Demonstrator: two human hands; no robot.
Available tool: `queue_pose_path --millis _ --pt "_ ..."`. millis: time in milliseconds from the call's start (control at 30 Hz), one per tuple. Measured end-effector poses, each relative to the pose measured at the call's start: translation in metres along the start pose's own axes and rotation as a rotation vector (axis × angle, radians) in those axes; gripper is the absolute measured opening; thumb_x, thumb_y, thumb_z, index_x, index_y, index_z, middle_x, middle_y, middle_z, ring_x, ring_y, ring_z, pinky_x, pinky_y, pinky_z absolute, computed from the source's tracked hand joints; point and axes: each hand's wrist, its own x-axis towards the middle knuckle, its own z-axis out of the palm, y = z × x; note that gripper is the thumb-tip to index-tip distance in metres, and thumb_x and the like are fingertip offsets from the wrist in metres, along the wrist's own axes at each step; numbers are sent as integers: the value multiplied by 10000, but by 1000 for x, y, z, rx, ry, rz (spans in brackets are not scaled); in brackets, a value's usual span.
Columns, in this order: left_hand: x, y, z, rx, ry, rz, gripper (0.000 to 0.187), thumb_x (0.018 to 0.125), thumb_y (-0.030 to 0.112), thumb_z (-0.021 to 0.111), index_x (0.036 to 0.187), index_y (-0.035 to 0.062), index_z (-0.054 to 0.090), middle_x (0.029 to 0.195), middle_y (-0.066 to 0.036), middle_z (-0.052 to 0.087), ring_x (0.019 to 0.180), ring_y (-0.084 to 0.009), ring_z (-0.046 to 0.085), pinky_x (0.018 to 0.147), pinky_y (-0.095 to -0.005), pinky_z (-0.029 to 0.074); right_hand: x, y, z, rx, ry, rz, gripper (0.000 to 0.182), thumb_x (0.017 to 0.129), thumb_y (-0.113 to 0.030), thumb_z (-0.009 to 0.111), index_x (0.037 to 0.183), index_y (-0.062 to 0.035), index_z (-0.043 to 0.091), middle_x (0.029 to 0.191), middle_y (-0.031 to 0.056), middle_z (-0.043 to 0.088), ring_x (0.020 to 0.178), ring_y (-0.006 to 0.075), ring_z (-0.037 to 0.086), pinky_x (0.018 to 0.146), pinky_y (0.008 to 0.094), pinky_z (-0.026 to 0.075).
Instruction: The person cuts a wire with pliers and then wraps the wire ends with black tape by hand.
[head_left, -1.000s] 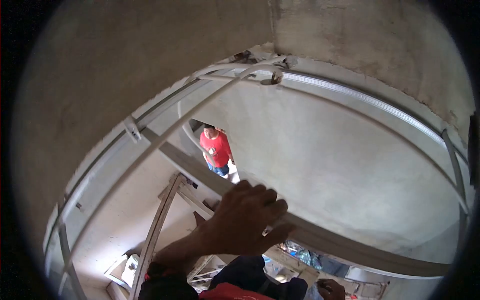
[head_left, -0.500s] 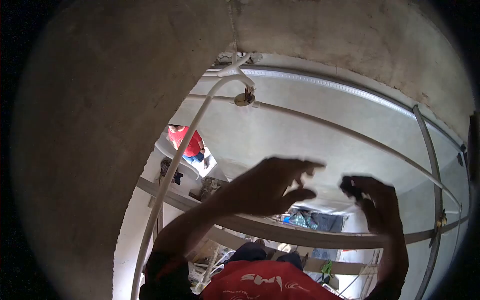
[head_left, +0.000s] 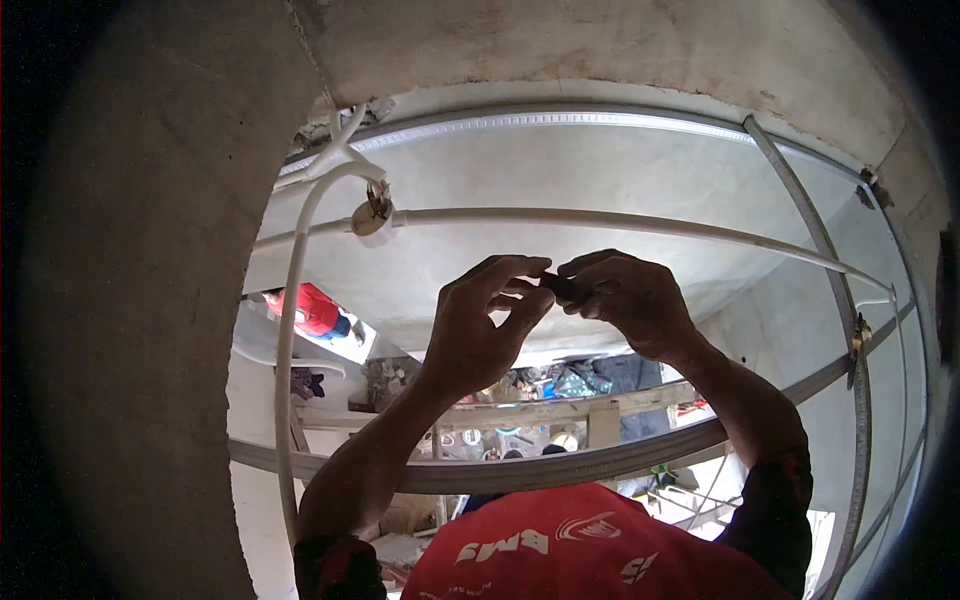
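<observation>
A small dark piece (head_left: 560, 289), its kind too dark to make out, is between my two hands in the middle of the view. My right hand (head_left: 632, 303) pinches it with bent fingers. From the other side, the thumb and forefinger of my left hand (head_left: 482, 325) close on its left end. Both arms are raised. Beyond the hands runs a straight white conduit (head_left: 600, 220), joined at the left to a round junction box (head_left: 372, 224) with loose wires sticking out.
A bent white pipe (head_left: 290, 370) comes down at the left. Metal ceiling channels cross the space, one channel (head_left: 560, 474) below my hands and another (head_left: 800, 190) at the right. Far below, a person in a red shirt (head_left: 312, 310) stands near a doorway. Clutter (head_left: 580, 380) lies on the floor.
My hands have come together from apart, and the left fingers have met the dark piece that was in my right hand. The view has shifted, with the junction box now further left.
</observation>
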Motion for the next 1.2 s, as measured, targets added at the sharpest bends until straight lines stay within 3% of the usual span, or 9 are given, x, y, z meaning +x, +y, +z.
queue_pose_path --millis 100,200,367,533,667,733,867,1067,1200 --pt "0 -3 9 -187 -47 -127 333 962 104 657 1255 -24 563 1131 -162 678 1082 -220 663 1006 -365 512 -2 -1 4 -64 30 -72 283 850 -53 750 1126 -20 691 1115 163 661 950 214 713 849 338 621" --pt "6 -13 9 -387 -26 -214 289 937 101 704 1170 -19 582 1074 -146 691 1049 -200 681 944 -331 553 -4 -4 4 -28 65 -40 259 833 -9 758 1081 -10 684 1122 129 651 976 210 710 863 326 618" --pt "3 -13 14 -283 -12 -105 278 933 26 660 1187 -10 556 1160 -154 661 1136 -216 632 1025 -373 502 -6 -3 -6 159 89 107 293 877 39 697 1160 21 624 1096 116 650 952 193 703 884 308 585" --pt "2 -18 13 -181 -59 -13 292 943 26 639 1218 -18 552 1248 -175 644 1187 -241 630 1044 -395 500 -6 2 -8 -55 96 -37 257 859 37 714 1110 18 660 1041 107 637 962 190 693 870 315 588" --pt "-1 -21 7 -36 -110 157 321 927 -11 600 1242 6 540 1157 -167 685 1108 -260 682 1027 -410 536 -7 5 4 -423 62 -171 330 792 -21 797 1111 -53 720 990 121 653 826 205 679 724 333 577" --pt "1 -24 0 31 -196 204 371 920 -18 597 1285 9 531 1246 -182 648 1136 -275 668 1020 -415 534 -9 22 8 -387 14 -168 300 790 0 774 1080 -39 711 981 120 629 842 210 667 735 328 585" --pt "0 -35 -10 72 -286 150 360 937 -6 546 1294 20 502 1162 -174 683 1049 -263 706 963 -415 566 -5 32 12 -394 -53 -119 248 785 5 749 1028 -29 709 966 115 602 860 218 651 748 331 587" --pt "3 -42 -24 163 -184 238 387 913 -33 527 1295 15 492 1047 -168 700 953 -293 730 863 -405 591 20 20 13 -409 -113 -67 266 748 20 777 1001 -30 712 941 138 641 820 239 681 726 352 582" --pt "6 -43 -32 187 -86 242 396 895 -39 526 1286 13 500 1018 -177 701 906 -289 735 832 -400 595 43 22 21 -435 -105 -242 288 733 42 785 1001 -30 706 930 146 633 776 233 668 687 345 565"
